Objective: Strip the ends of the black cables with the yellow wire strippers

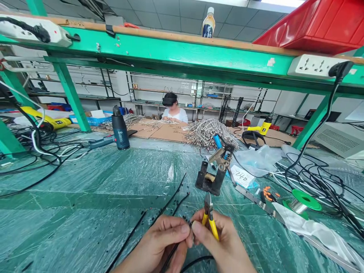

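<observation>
Low in the middle of the head view, my left hand (166, 237) is closed on a black cable (170, 257), its thumb and forefinger pinched near the cable's end. My right hand (224, 239) meets it there, fingertips also pinching at the end. Tucked in that same hand are yellow-handled diagonal cutters (209, 216), jaws pointing up and away from me. The exact cable end is hidden between the fingertips. More black cables (126, 240) lie on the green bench to the left of and beyond my hands. A soldering iron stand (212, 182) stands just past the cutters.
A heat gun (121, 131) stands at the back left. Bundled grey wires (210, 132), a solder spool (301, 204) and a white cloth (315, 235) lie to the right. Overhead runs a green shelf beam (170, 51). Across the bench sits another person (174, 112).
</observation>
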A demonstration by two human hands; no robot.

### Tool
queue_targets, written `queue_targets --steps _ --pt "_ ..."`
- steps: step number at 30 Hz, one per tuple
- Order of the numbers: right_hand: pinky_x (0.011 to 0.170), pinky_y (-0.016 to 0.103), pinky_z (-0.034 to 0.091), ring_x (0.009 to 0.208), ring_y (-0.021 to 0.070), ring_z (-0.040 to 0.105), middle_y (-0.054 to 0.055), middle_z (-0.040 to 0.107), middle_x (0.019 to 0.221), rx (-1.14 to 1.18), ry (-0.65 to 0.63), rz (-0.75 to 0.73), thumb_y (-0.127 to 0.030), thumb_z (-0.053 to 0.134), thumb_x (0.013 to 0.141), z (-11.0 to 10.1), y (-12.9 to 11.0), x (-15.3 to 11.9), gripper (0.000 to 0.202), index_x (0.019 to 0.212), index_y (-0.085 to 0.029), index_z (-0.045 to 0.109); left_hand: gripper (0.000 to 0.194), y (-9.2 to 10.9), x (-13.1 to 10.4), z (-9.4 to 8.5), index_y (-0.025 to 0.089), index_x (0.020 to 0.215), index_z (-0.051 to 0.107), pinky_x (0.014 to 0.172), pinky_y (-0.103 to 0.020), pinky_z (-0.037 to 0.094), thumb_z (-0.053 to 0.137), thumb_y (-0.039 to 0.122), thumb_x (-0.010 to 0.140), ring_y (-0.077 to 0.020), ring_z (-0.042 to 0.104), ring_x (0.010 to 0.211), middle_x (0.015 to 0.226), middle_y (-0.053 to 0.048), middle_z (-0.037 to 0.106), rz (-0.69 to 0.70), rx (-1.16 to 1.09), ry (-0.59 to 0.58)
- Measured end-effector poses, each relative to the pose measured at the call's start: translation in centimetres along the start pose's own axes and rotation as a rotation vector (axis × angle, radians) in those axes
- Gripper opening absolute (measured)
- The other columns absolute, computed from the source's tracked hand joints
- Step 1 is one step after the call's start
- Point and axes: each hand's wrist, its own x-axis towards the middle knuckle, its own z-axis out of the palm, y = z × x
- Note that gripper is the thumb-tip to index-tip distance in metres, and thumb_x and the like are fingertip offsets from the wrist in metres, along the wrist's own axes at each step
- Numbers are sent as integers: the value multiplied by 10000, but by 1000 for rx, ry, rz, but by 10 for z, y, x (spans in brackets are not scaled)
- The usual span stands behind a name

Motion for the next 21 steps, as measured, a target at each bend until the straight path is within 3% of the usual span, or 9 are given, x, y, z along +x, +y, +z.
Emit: queue_targets --steps 4,8,12,17,21 --pt "595 229 420 592 115 526 -11 607 629 75 -24 11 -426 600 850 -1 -3 1 270 762 -172 610 306 1 -2 1 100 652 660 257 -129 209 609 364 800 -63 390 204 337 -15 575 -10 41 4" --pt "686 250 457 687 131 588 3 652 707 209 -115 11 -389 628 844 -2 -8 2 201 871 -195 674 330 0 -3 0 92 624 654 265 -146 208 613 372 794 -73 388 193 294 -2 523 22 3 -6" --pt "712 245 466 708 128 606 -4 659 710 273 -103 22 -375 632 846 -2 -10 1 179 892 -208 679 322 0 -2 -2 92 626 645 278 -149 227 605 355 808 -73 393 200 295 7 506 28 -19 -6" --pt "622 229 432 638 125 554 5 631 699 -15 -65 -26 -428 572 867 -3 -5 3 261 831 -178 635 287 -1 0 -6 114 706 636 289 -154 258 558 345 856 -40 291 209 332 67 431 5 -15 -89" --pt "580 221 395 591 118 502 -14 589 652 -129 22 -69 -467 555 859 -2 -4 3 295 776 -188 600 314 -4 0 -11 141 705 610 323 -168 196 548 400 872 -35 204 287 393 105 316 19 45 -7"
